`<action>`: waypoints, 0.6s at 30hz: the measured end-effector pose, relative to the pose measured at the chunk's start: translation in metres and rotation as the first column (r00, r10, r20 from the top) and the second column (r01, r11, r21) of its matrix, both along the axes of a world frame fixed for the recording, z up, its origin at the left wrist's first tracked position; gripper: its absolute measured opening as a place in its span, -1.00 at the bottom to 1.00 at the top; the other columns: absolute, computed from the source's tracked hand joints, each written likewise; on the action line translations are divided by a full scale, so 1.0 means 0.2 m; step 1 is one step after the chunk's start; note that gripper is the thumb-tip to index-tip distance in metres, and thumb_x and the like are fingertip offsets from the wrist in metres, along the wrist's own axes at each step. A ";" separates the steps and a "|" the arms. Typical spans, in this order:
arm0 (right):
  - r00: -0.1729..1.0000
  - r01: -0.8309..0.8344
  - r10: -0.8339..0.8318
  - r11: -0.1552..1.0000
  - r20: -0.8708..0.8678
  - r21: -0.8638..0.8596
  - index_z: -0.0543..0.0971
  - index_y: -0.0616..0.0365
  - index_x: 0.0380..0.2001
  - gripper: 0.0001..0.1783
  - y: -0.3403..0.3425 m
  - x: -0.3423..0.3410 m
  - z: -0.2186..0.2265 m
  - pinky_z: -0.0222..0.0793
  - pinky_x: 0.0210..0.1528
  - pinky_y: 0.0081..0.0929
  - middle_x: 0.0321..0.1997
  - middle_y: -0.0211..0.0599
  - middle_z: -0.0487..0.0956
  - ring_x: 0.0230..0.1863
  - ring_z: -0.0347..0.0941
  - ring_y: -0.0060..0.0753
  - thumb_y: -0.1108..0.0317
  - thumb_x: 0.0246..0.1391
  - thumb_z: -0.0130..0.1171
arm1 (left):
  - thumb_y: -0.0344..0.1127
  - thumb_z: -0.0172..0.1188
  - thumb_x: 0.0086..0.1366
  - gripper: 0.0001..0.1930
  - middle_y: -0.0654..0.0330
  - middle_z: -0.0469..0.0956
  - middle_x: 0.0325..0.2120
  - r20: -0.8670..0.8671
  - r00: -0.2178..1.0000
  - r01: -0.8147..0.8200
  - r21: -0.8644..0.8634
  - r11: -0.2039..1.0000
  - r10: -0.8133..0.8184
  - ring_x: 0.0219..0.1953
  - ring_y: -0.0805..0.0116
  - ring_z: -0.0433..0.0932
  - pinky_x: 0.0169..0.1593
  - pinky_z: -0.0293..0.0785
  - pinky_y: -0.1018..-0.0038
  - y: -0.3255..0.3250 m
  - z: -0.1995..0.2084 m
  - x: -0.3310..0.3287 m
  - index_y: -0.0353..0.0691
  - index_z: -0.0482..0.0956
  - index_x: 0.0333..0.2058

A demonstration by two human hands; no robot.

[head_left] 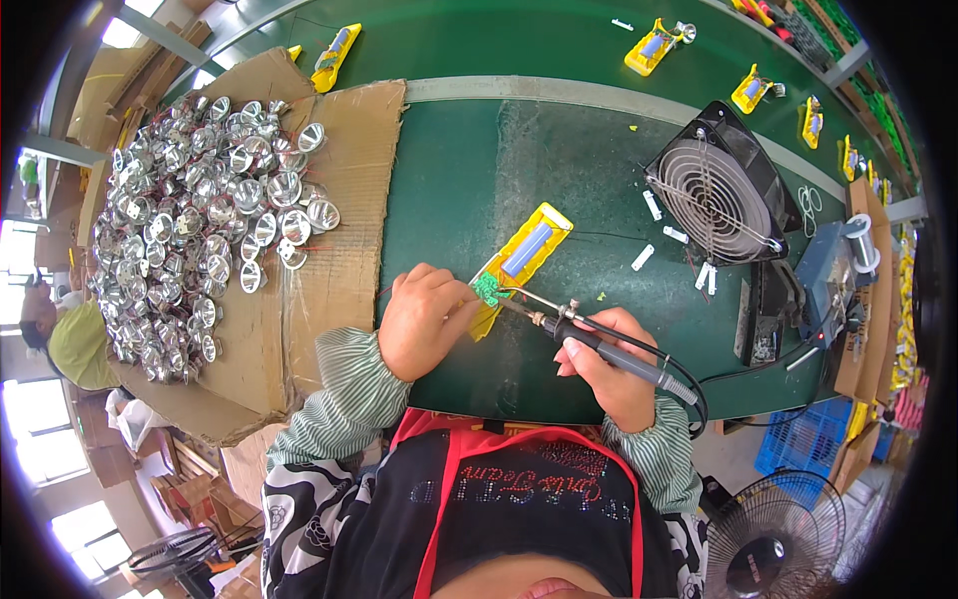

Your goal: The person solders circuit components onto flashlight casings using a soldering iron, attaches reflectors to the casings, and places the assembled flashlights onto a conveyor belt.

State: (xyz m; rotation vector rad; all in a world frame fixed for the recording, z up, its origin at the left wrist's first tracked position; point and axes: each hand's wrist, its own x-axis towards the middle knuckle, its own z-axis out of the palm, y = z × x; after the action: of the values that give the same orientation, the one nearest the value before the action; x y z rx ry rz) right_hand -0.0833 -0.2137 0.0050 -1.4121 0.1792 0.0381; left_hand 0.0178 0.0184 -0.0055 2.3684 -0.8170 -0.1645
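Observation:
A yellow plastic housing (552, 246) lies slanted on the green bench, holding a pale violet battery cell (528, 250) and a small green circuit board (488, 288). My left hand (427, 317) is closed in a pinch at the board's left edge. What sits between its fingertips is hidden; a bit of red wire shows beside that hand. In my right hand (617, 371) is a soldering iron (624, 356) with a thin solder-feed tube (544, 300) fixed along it. The iron's tip (514, 305) reaches the board, and I cannot tell whether it touches.
Cardboard (344, 190) at left bears a heap of silver lamp reflectors (215, 220). A black fan (720, 190) stands at the back right, near small white parts (643, 258), a solder spool (861, 244) and a blue box (824, 275). More yellow housings (654, 50) line the far strip.

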 end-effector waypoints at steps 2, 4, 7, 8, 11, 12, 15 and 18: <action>1.000 0.005 -0.004 1.000 -0.028 0.028 0.43 0.35 -0.26 -0.85 0.00 0.00 0.00 0.58 -0.40 -0.53 -0.44 -0.07 0.60 -0.48 0.58 -0.42 0.60 0.08 0.15 | -0.35 0.21 0.13 -0.95 0.22 0.46 -0.55 0.019 1.000 -0.011 -0.004 1.000 0.011 -0.35 0.16 0.43 -0.27 0.29 0.24 -0.01 0.00 0.00 -0.17 0.59 -0.47; 1.000 -0.003 0.003 1.000 -0.015 0.019 0.43 0.34 -0.26 -0.85 0.00 0.00 0.00 0.58 -0.41 -0.52 -0.44 -0.07 0.60 -0.47 0.58 -0.42 0.60 0.08 0.15 | -0.35 0.21 0.13 -0.94 0.22 0.46 -0.55 0.023 1.000 -0.012 -0.007 1.000 0.012 -0.35 0.17 0.43 -0.28 0.28 0.25 -0.01 0.00 0.00 -0.16 0.58 -0.48; 1.000 -0.017 0.017 1.000 -0.017 0.021 0.42 0.35 -0.27 -0.86 0.00 0.01 -0.01 0.58 -0.40 -0.52 -0.43 -0.07 0.60 -0.46 0.58 -0.43 0.60 0.09 0.14 | -0.35 0.21 0.13 -0.94 0.23 0.46 -0.55 0.010 1.000 -0.014 0.012 1.000 0.013 -0.36 0.17 0.44 -0.29 0.28 0.25 -0.01 0.00 0.00 -0.16 0.58 -0.49; 0.999 -0.017 0.018 0.999 -0.027 0.035 0.42 0.35 -0.27 -0.86 0.00 0.01 -0.01 0.58 -0.40 -0.52 -0.43 -0.08 0.60 -0.46 0.58 -0.43 0.60 0.09 0.14 | -0.34 0.21 0.13 -0.93 0.23 0.46 -0.55 0.004 1.000 -0.014 0.021 1.000 0.014 -0.36 0.17 0.44 -0.29 0.28 0.25 -0.01 0.00 0.01 -0.16 0.57 -0.49; 0.999 -0.019 0.020 1.000 -0.037 0.014 0.41 0.35 -0.27 -0.85 0.00 0.02 -0.01 0.58 -0.39 -0.51 -0.43 -0.07 0.60 -0.45 0.58 -0.43 0.61 0.09 0.13 | -0.34 0.21 0.13 -0.93 0.24 0.46 -0.57 0.009 1.000 -0.008 0.024 1.000 0.007 -0.37 0.17 0.44 -0.29 0.28 0.25 -0.01 0.00 0.01 -0.17 0.56 -0.50; 0.999 -0.039 0.039 0.999 -0.015 -0.014 0.41 0.35 -0.27 -0.85 0.00 0.02 -0.01 0.58 -0.38 -0.51 -0.43 -0.07 0.60 -0.45 0.58 -0.42 0.61 0.08 0.13 | -0.34 0.21 0.13 -0.93 0.25 0.46 -0.57 0.005 1.000 -0.007 0.016 1.000 0.007 -0.37 0.18 0.44 -0.29 0.28 0.26 -0.02 0.00 0.01 -0.17 0.56 -0.50; 0.998 -0.062 0.063 0.997 0.011 -0.049 0.40 0.36 -0.27 -0.84 -0.01 0.02 0.00 0.58 -0.38 -0.50 -0.42 -0.06 0.60 -0.45 0.58 -0.41 0.62 0.08 0.13 | -0.35 0.21 0.13 -0.93 0.25 0.46 -0.57 -0.011 1.000 -0.003 0.009 1.000 0.003 -0.36 0.19 0.44 -0.29 0.28 0.26 -0.02 0.00 0.02 -0.17 0.56 -0.50; 0.999 -0.051 0.051 0.998 0.007 -0.045 0.40 0.36 -0.26 -0.84 0.00 0.02 0.01 0.58 -0.37 -0.50 -0.42 -0.05 0.60 -0.46 0.58 -0.41 0.62 0.07 0.13 | -0.35 0.21 0.12 -0.93 0.26 0.46 -0.57 -0.038 0.999 -0.004 -0.001 1.000 0.004 -0.36 0.20 0.45 -0.27 0.29 0.27 -0.03 0.01 0.02 -0.17 0.56 -0.50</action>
State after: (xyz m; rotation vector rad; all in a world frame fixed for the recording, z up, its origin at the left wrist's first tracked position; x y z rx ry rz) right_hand -0.0786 -0.2145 0.0067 -1.4608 0.1380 0.0707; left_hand 0.0215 0.0133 -0.0038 2.3587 -0.7940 -0.2067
